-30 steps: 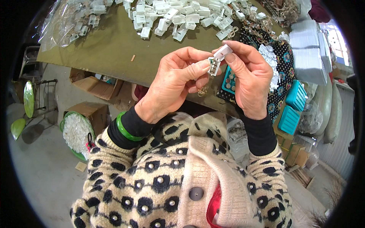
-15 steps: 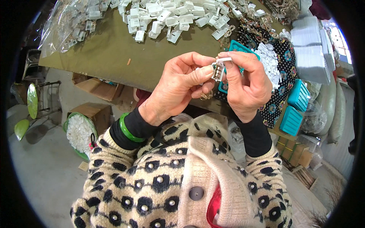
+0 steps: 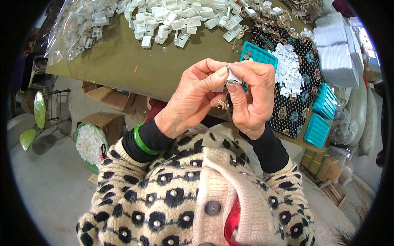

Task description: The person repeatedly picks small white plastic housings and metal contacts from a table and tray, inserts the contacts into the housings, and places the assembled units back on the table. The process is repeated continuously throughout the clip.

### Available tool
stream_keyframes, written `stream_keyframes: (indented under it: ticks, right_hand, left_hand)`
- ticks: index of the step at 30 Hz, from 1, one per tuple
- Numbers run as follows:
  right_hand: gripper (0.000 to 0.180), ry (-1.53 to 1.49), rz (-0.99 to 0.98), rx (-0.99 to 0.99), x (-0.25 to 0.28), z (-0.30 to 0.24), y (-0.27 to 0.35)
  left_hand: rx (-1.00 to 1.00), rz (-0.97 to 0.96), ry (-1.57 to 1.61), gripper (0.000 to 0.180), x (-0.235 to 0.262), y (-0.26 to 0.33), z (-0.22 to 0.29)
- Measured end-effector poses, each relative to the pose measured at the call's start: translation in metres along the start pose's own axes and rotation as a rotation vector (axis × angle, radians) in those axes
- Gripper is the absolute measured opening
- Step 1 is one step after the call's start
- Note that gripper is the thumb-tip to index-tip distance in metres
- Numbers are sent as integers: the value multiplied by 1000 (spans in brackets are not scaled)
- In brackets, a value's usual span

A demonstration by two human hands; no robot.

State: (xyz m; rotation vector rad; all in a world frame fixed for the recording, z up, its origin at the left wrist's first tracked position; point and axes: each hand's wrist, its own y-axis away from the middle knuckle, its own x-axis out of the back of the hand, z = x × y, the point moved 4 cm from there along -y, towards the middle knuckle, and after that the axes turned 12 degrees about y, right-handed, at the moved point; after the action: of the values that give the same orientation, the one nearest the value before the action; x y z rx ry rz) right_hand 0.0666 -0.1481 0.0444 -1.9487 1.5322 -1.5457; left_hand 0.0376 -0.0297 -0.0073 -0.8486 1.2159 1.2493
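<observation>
In front of my chest, both hands are closed on one small white plastic battery case (image 3: 233,77). My left hand (image 3: 184,94) pinches its left side between thumb and fingers. From the right, my right hand (image 3: 253,92) grips it, thumb underneath and fingertips over the top. Fingers hide much of the case, and its inside does not show. A small bundle of thin coppery wire (image 3: 223,104) hangs below the left fingers. Just behind my right hand lies a teal tray (image 3: 259,55) with round pockets, some holding small round pieces.
Many white plastic cases (image 3: 176,20) are heaped on the green tabletop (image 3: 106,74). A clear bag (image 3: 76,30) of wired pieces lies far left. White flat pieces (image 3: 287,69) cover a patterned cloth (image 3: 293,119). Teal trays (image 3: 316,130) sit right; a green basket (image 3: 88,143) stands on the floor.
The case, whose metal inside showed before, now has a white face over it. My right hand has moved left, closer to my left hand, uncovering more of the teal tray.
</observation>
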Motion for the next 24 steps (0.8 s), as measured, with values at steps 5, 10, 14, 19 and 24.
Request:
stream_keyframes:
  ticks: [5, 10, 14, 19, 24]
  right_hand:
    - [24, 38, 104, 51, -9, -3, 8]
    - [25, 135, 59, 5, -12, -10, 11]
    - [38, 163, 25, 23, -10, -13, 11]
    - [37, 66, -158, -35, 31, -4, 20]
    - [15, 530, -73, -257, 88, 53, 38]
  left_hand:
    - [46, 60, 58, 15, 5, 2, -12]
    - [33, 171, 79, 15, 10, 3, -17]
    - [36, 176, 37, 14, 12, 1, -11]
    - [27, -46, -79, 14, 5, 4, 10]
    - [-51, -52, -123, 18, 6, 1, 18]
